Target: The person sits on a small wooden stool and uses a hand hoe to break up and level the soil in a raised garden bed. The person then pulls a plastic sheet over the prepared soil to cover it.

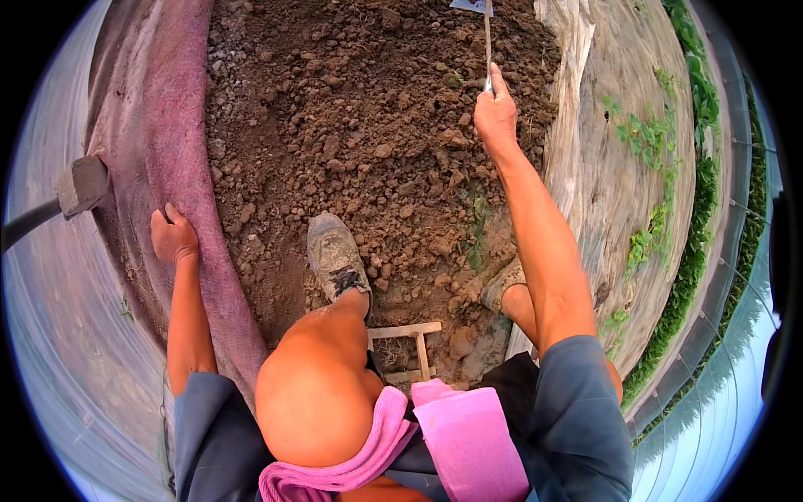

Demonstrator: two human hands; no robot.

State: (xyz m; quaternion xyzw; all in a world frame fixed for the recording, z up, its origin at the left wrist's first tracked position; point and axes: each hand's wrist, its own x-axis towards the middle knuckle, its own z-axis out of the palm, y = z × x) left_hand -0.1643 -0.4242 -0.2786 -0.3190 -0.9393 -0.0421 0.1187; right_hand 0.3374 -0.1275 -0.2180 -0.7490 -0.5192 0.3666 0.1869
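Observation:
My right hand [497, 119] is closed around the handle of a thin, long-handled tool [488, 37], its index finger stretched along the shaft. A flat pale blade [472, 5] shows at the tool's far end, cut off by the top of the view. Loose brown clods of soil [351, 106] lie beneath it. My left hand [174, 237] rests, fingers curled, against the pinkish felt-like cover [182, 113] along the soil's left edge. Its fingertips are hidden, so whether it grips the fabric is unclear.
A dark-handled tool with a squarish, soil-coloured head [81, 186] lies at the left. Below me stands a low wooden frame [404, 329], beside my muddy shoe [335, 254]. Weathered plastic sheeting [621, 207] borders the soil on the right, with green vines [649, 138]. A pink towel [470, 439] hangs before me.

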